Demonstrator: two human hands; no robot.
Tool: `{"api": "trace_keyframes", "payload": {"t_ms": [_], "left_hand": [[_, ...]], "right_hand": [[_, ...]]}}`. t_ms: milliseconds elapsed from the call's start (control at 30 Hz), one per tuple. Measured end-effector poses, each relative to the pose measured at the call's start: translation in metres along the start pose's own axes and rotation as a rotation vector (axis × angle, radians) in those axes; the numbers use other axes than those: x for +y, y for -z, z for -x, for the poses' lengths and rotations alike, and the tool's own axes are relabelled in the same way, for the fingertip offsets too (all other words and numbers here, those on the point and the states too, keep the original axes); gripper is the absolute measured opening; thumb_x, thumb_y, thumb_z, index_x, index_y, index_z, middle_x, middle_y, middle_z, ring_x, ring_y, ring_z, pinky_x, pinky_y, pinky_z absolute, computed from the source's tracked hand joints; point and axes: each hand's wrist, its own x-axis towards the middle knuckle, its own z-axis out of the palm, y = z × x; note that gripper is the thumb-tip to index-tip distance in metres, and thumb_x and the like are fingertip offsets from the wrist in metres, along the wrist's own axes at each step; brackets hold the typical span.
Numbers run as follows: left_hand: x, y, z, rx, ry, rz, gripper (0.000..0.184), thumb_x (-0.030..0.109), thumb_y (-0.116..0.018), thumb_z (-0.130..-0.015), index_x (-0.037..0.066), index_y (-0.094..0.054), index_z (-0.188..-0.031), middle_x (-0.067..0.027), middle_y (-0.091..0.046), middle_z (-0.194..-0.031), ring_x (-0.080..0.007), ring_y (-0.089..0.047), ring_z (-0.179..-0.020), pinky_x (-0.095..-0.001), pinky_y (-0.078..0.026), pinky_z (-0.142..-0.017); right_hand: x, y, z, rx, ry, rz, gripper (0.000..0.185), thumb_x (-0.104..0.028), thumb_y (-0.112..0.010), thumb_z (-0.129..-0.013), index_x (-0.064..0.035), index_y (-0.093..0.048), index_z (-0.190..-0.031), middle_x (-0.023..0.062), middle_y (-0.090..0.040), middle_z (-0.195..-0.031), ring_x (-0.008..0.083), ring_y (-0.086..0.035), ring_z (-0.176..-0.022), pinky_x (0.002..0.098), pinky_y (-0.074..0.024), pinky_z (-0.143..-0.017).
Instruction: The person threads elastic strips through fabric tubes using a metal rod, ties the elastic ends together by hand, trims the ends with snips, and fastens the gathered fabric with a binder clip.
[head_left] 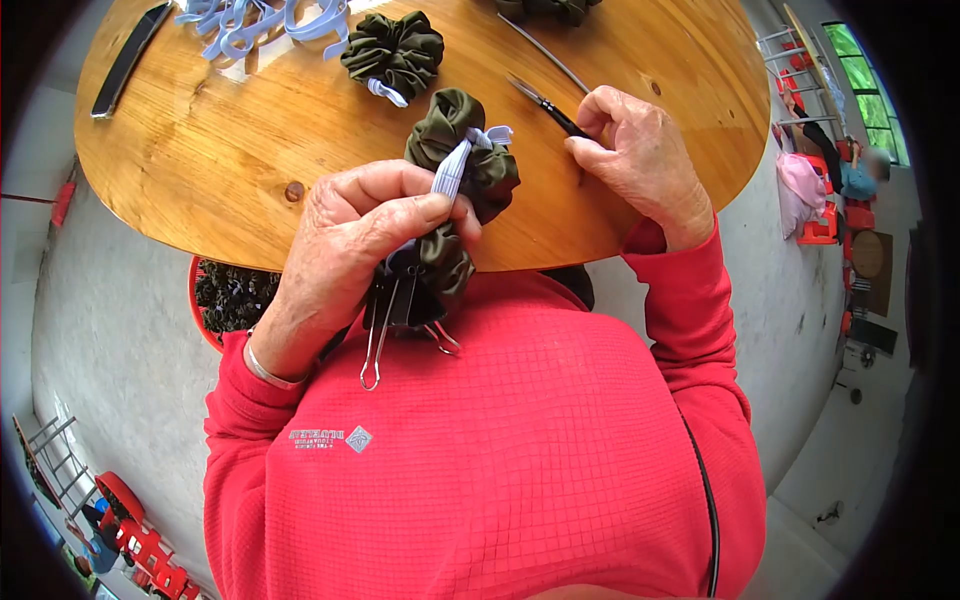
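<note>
Pinched between the thumb and fingers of my left hand (375,215) is a pale blue striped elastic band (453,168). It is knotted at a dark green gathered fabric scrunchie (440,130), which stretches down to a black binder clip (400,295) at the table's near edge. My right hand (645,155) is to the right, its thumb and forefinger closed at the handle end of a pair of small dark scissors or tweezers (548,106) lying on the table. Whether it grips the handle is hard to see.
On the wooden table (240,160) lie another green scrunchie (392,58), a heap of blue elastic strips (265,25), a black bar (132,60) and a thin metal rod (545,52). A red basket (197,300) of dark pieces stands below left. Another person (858,180) is far right.
</note>
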Motion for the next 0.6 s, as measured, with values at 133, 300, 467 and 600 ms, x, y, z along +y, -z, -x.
{"api": "trace_keyframes", "payload": {"t_ms": [133, 300, 467, 600], "left_hand": [[0.0003, -0.0019, -0.0009, 0.009, -0.023, -0.028, 0.016, 0.015, -0.056, -0.086, 0.0, -0.061, -0.084, -0.0132, -0.064, -0.08, -0.013, -0.061, -0.068, -0.0239, -0.05, -0.063], [-0.0036, 0.0008, -0.0006, 0.006, -0.046, -0.049, 0.016, 0.015, -0.055, -0.086, 0.0, -0.06, -0.083, -0.0129, -0.064, -0.08, -0.0127, -0.06, -0.067, -0.0237, -0.05, -0.062], [-0.0035, 0.0002, 0.0001, 0.002, -0.043, -0.053, 0.014, 0.014, -0.056, -0.086, 0.0, -0.06, -0.083, -0.0127, -0.064, -0.081, -0.013, -0.061, -0.067, -0.0239, -0.051, -0.062], [-0.0043, 0.0002, -0.0006, -0.006, -0.031, -0.028, 0.013, 0.013, -0.055, -0.087, 0.0, -0.059, -0.083, -0.0126, -0.064, -0.081, -0.0129, -0.061, -0.068, -0.0239, -0.051, -0.062]], "right_hand": [[-0.0076, 0.006, -0.001, -0.088, -0.08, 0.002, 0.019, -0.014, -0.063, -0.066, -0.0011, -0.058, -0.079, 0.0121, -0.06, -0.071, 0.0262, -0.06, -0.066, 0.0349, -0.0483, -0.063], [-0.004, 0.0027, -0.0013, -0.071, -0.02, 0.047, 0.02, -0.013, -0.063, -0.065, -0.0011, -0.059, -0.081, 0.0125, -0.06, -0.07, 0.0263, -0.06, -0.066, 0.0352, -0.0481, -0.062], [-0.0041, 0.0056, 0.002, -0.088, -0.014, 0.021, 0.019, -0.013, -0.063, -0.065, -0.0012, -0.059, -0.08, 0.0123, -0.06, -0.067, 0.0266, -0.059, -0.063, 0.035, -0.0476, -0.06], [-0.0032, 0.0058, 0.0031, -0.166, -0.023, 0.033, 0.017, -0.013, -0.062, -0.066, -0.0019, -0.059, -0.079, 0.0116, -0.06, -0.067, 0.0255, -0.059, -0.062, 0.0346, -0.0471, -0.059]]}}
